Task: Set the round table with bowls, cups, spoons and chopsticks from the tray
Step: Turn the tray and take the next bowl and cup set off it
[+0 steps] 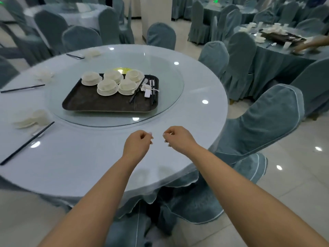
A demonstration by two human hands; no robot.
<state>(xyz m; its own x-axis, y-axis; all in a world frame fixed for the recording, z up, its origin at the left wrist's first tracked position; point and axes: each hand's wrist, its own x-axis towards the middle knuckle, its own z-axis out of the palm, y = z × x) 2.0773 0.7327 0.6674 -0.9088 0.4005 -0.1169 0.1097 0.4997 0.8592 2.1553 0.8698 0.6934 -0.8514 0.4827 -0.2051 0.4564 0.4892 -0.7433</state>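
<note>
Forearms: two bare forearms reach in from the near edge, over the rim of the round table under a pale blue cloth and clear cover (187,107).
Left hand (138,142): hovers short of the dark rectangular tray (99,104), fingers loosely curled, holding nothing.
Right hand (179,138): just beside the left one, also short of the tray, fingers loosely curled; a thin pale sliver shows at the fingertips, too small to tell what it is or whether it is pinched.
Tray: sits on the round glass turntable (170,86) at the table's middle, straight ahead of both hands, long side facing them.
White bowl-and-cup sets (107,86): five clustered at the tray's far middle; the near half of the tray is bare.
Black chopsticks and white spoons (148,89): at the tray's right end, long axes running roughly away from the hands.
Key relation: the right hand looks nearer the tray's utensil end, the left nearer the bowls; nothing lies between hands and tray.
Places already laid: white crockery with black chopsticks (28,139) left of the tray, and more beyond its far left.
Around: blue-covered chair (263,125) right of the tray, close to the table edge; another person's arm (313,43) works at a far table.
</note>
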